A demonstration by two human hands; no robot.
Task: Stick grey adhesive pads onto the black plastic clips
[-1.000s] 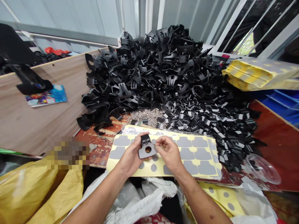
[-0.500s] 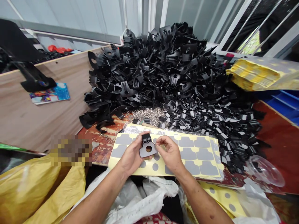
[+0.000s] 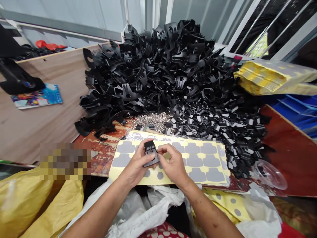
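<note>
Over the sticker sheet, my left hand (image 3: 135, 168) grips a black plastic bracket (image 3: 149, 146) with a hinge-like block at its top. The left thumb presses on the front face and covers its hole. My right hand (image 3: 174, 164) is closed in a pinch at the bracket's right edge; whatever is between those fingertips is too small to make out. Beneath both hands lies a yellow sheet (image 3: 163, 180) with grey die-cut stickers. Small shiny metal pieces (image 3: 158, 120) are heaped just behind it.
A tall pile of black plastic parts (image 3: 153, 69) fills the back, with smaller black-and-white pieces (image 3: 210, 127) at right. A clear plastic bowl (image 3: 271, 175) stands right, below a bundle of yellow sheets (image 3: 274, 77). A wooden board (image 3: 56, 115) borders the left; yellow sacking (image 3: 27, 205) lies in front.
My left thumb has moved onto the bracket's face and over the hole. The bracket is tilted flatter, and my right fingers stay at its edge. The whole view has shifted slightly.
</note>
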